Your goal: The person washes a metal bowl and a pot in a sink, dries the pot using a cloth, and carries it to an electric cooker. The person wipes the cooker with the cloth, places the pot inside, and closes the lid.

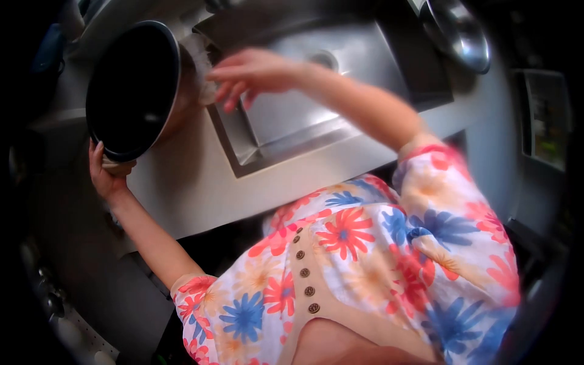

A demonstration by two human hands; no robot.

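Floral shirt [347,234], one, nearest, front buttoned. Counter [176,207], pale, with metal sink [292,118] set into it. Pot [131,94], one, dark inside, tilted with its mouth toward the camera, at the counter's left end beside the sink's left edge; whether its base rests on the counter cannot be told. Left hand [109,173]: fingers closed on the pot at its near rim. Right hand [255,72]: over the sink's left edge, fingers loosely spread, blurred, near a whitish item [199,64] at the pot's side; contact uncertain. Handling note: a one-sided grip likely lets the pot twist; best kept firm, wrist straight, far side supported.
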